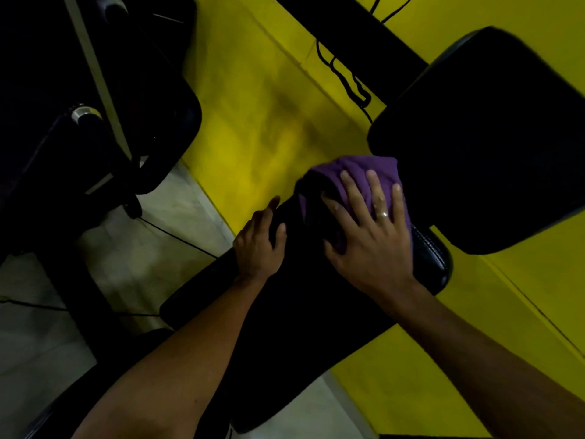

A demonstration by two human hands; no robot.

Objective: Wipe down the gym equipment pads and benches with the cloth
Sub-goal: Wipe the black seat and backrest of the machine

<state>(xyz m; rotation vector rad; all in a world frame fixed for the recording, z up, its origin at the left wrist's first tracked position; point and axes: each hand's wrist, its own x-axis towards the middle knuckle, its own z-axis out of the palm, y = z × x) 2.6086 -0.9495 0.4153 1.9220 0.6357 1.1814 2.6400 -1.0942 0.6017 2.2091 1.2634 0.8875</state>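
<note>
Two hands, one cloth, two black pads: the right hand (370, 236), fingers spread flat and clasping nothing, presses the soft purple cloth (357, 167) onto the far end of the long, stitched bench pad (300, 327), whose left edge the left hand (258, 248) grips with curled fingers. The second pad (484, 137), smooth with rounded corners, is cut off at the right. The machine (79, 106) on the left is too dark to make out.

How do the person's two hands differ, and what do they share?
The right hand presses flat, fingers spread, on the purple cloth; the left hand curls over the bench pad edge. The right hand wears a ring; the left hand shows none. Both rest on that pad.
</note>
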